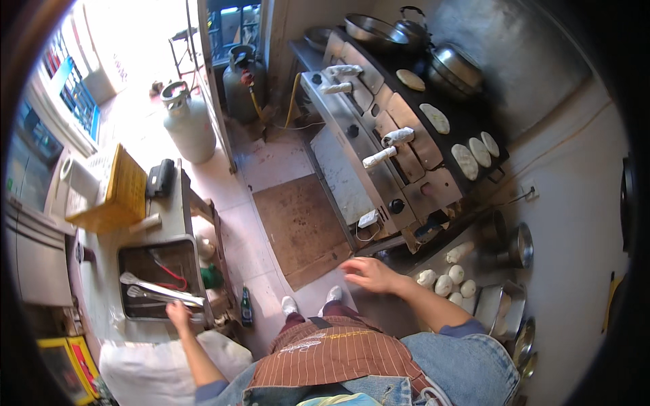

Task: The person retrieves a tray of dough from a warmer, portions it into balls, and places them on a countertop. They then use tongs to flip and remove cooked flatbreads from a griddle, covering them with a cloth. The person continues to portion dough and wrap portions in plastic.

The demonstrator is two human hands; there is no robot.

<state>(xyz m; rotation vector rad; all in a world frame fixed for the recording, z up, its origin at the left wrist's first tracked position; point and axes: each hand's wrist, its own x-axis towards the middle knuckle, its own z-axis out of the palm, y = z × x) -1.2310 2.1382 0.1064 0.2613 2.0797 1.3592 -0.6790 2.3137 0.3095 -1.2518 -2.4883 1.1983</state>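
My left hand (179, 315) is at the front rim of a dark metal tray (126, 264) on the table to my left. Its fingertips overlap the metal tongs (152, 288) lying in that tray; whether they grip them cannot be made out. A red-handled utensil (175, 275) lies behind the tongs. My right hand (372, 274) hovers by the near corner of the griddle stove, fingers apart and holding nothing visible. Several round white dough balls (443, 285) sit on the counter to its right. Flat dough rounds (464, 161) lie on the black griddle plate (406, 106).
A steel pot (454, 68) and a basin (373, 30) stand at the griddle's back. Wrapped handles (380, 157) stick out from its covers. Gas cylinders (189, 122) stand beyond. Cardboard (304, 226) covers the floor ahead; a green bottle (246, 306) stands beside the table.
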